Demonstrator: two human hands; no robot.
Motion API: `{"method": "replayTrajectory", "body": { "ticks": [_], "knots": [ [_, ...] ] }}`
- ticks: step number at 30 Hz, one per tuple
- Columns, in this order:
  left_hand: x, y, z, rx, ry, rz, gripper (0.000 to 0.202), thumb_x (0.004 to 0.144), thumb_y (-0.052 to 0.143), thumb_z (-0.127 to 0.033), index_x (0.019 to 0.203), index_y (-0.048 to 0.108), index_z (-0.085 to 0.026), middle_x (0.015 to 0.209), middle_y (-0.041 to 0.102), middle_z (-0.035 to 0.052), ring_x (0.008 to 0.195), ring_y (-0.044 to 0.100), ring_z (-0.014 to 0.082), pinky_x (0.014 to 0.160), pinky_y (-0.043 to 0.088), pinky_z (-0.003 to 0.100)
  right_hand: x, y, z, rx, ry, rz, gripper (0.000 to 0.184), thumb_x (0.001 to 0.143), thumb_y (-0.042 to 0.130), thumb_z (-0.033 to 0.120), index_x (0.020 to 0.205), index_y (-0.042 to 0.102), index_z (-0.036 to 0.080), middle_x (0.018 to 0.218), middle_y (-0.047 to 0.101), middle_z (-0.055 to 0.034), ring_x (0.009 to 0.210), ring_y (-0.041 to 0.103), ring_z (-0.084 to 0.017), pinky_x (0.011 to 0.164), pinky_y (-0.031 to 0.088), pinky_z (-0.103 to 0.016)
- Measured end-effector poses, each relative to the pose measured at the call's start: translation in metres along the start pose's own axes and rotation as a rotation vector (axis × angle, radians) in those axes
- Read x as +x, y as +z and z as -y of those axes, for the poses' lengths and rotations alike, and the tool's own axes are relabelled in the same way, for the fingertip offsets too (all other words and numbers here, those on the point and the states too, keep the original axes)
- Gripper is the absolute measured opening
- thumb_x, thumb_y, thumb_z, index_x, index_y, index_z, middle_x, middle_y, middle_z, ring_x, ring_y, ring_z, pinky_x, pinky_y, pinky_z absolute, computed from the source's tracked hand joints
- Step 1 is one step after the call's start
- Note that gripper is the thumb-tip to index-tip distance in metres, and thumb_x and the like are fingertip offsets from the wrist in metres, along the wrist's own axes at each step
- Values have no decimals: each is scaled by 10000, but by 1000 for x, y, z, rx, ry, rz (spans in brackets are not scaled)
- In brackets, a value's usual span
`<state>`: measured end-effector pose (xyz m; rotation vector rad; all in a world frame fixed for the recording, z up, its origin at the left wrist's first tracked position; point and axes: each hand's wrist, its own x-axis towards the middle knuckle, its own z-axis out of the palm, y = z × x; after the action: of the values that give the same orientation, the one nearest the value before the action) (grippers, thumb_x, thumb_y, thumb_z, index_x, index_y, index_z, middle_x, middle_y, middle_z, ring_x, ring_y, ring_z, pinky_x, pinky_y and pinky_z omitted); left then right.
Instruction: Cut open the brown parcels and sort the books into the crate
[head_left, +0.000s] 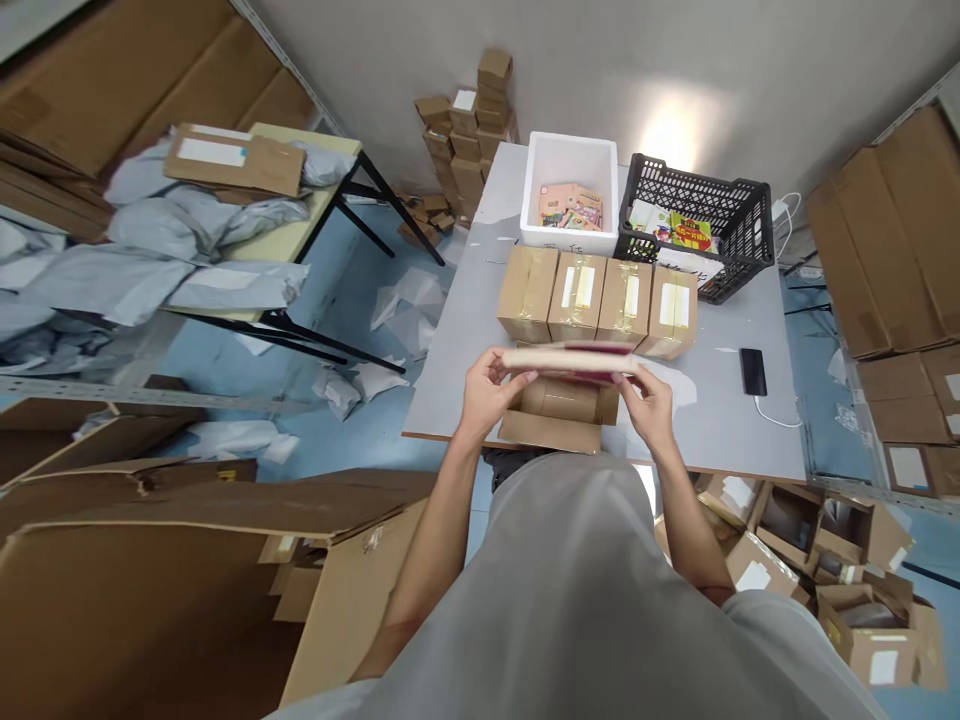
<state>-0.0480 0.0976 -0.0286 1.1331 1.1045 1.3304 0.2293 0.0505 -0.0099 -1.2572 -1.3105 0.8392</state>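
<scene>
Both my hands hold a book-like stack (574, 360) with pale edges and dark red showing behind, slightly blurred. My left hand (487, 390) grips its left end, and my right hand (646, 402) pinches its right end. Just below the stack stands an open cardboard box (562, 400), its near flap folded out toward me. How far the stack is above the box I cannot tell. Several taped cardboard boxes (576, 300) stand in a row beyond my hands.
On the grey table (457, 350) stand a white foam box (534, 190) with colourful packets and a black crate (739, 230) with booklets. A phone (753, 372) with a cable lies at the right. A big open carton (360, 590) is at left; opened boxes (787, 520) pile up at right.
</scene>
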Motion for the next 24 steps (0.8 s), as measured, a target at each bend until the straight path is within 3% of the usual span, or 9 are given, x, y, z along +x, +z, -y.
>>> {"method": "replayTrajectory", "body": {
  "ticks": [2, 5, 7, 10, 13, 16, 18, 20, 24],
  "knots": [
    [-3, -1, -2, -14, -35, 43, 499, 703, 1064, -502, 902, 705, -220, 979, 784, 27, 949, 768, 191, 929, 645, 325, -1, 2, -2, 59, 96, -42, 486, 989, 822, 610, 1351, 779, 289, 1092, 888, -57, 992, 827, -250, 898, 681, -389],
    [-8, -4, -10, 24, -101, 170, 450, 855, 951, -571, 1103, 811, -222, 1111, 822, 80, 1070, 785, 241, 961, 655, 355, 0, 1, -1, 97, 160, -47, 458, 987, 800, 656, 1239, 771, 274, 1030, 869, -58, 928, 805, -238, 799, 651, -341],
    [-10, -6, -16, 27, -163, 260, 526, 937, 855, -622, 1279, 834, -223, 1269, 831, 122, 1207, 780, 296, 1009, 661, 396, 2, -4, 1, 69, 163, -34, 427, 1019, 735, 672, 1124, 802, 263, 1116, 866, -79, 1001, 800, -249, 833, 646, -347],
    [-11, -6, -20, -6, -204, 322, 611, 896, 899, -606, 1369, 819, -227, 1378, 818, 132, 1320, 756, 331, 1085, 646, 419, 6, -11, 3, 91, 173, 30, 427, 987, 774, 655, 1167, 820, 271, 1201, 865, -80, 1086, 800, -260, 934, 643, -375],
    [-10, 2, -17, 15, -169, 231, 585, 799, 986, -598, 1204, 843, -202, 1202, 855, 114, 1196, 799, 295, 1076, 640, 390, 8, -12, 3, 141, 208, 70, 455, 913, 870, 639, 1163, 798, 265, 984, 873, -52, 984, 822, -257, 960, 637, -400],
    [-9, 14, -10, 28, -189, 88, 581, 794, 949, -712, 993, 806, -186, 851, 801, 49, 837, 797, 218, 855, 657, 333, 11, -5, 3, 155, 262, 46, 469, 906, 865, 689, 1058, 774, 254, 751, 819, -20, 799, 803, -244, 870, 645, -401],
    [-8, 19, -8, 41, -209, 30, 629, 792, 919, -772, 988, 791, -188, 715, 728, 6, 675, 729, 182, 722, 619, 302, 13, -1, 5, 161, 284, 38, 499, 896, 858, 731, 1016, 760, 256, 707, 801, -15, 722, 773, -233, 793, 644, -386],
    [-7, 20, -9, 57, -183, 13, 642, 812, 887, -804, 990, 791, -195, 713, 719, 4, 670, 714, 178, 719, 609, 300, 14, 1, 7, 165, 289, 45, 516, 912, 821, 768, 995, 750, 263, 715, 798, -16, 717, 763, -230, 770, 640, -378],
    [-4, 14, -18, 52, -44, 51, 653, 996, 658, -839, 1012, 832, -210, 958, 802, 81, 957, 782, 239, 917, 650, 369, 12, 1, 7, 164, 309, 77, 567, 973, 681, 840, 983, 740, 276, 848, 819, -34, 850, 790, -255, 789, 637, -378]
  ]
}}
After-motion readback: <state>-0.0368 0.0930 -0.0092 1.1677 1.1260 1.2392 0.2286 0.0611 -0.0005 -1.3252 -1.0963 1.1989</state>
